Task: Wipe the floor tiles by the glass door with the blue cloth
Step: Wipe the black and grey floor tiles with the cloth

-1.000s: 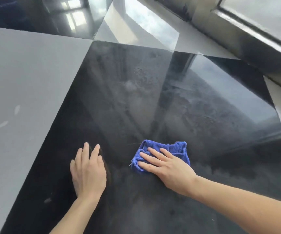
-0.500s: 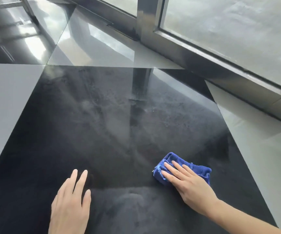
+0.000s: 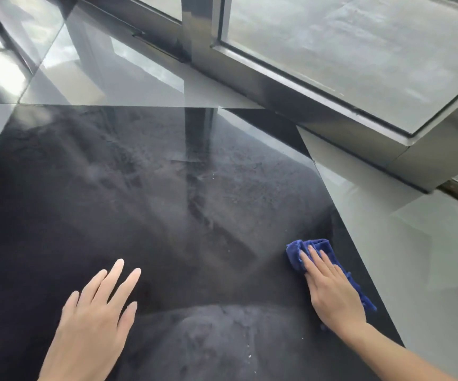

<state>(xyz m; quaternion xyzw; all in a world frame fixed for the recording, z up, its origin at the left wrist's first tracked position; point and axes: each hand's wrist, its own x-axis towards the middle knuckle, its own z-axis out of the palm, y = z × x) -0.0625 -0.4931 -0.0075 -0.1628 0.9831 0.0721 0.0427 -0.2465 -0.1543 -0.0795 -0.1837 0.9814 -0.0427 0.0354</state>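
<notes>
Under my right hand point(image 3: 332, 291) lies the blue cloth point(image 3: 296, 254), pressed flat to the floor with fingers stretched out over it rather than curled around it; the palm bears down, no real clench. That cloth sits at the right edge of the black tile point(image 3: 140, 202), just beside the seam with the pale grey tile point(image 3: 415, 270) to its right. I see smeared, cloudy streaks across the dark surface toward the far side. My left hand point(image 3: 96, 320) is spread open, grasping nothing, palm down on the near left part of the same black tile, well apart from the cloth. Farther off, along the right and far side, runs the metal frame of the glass door point(image 3: 291, 86), its post reflected in the glossy tile.
</notes>
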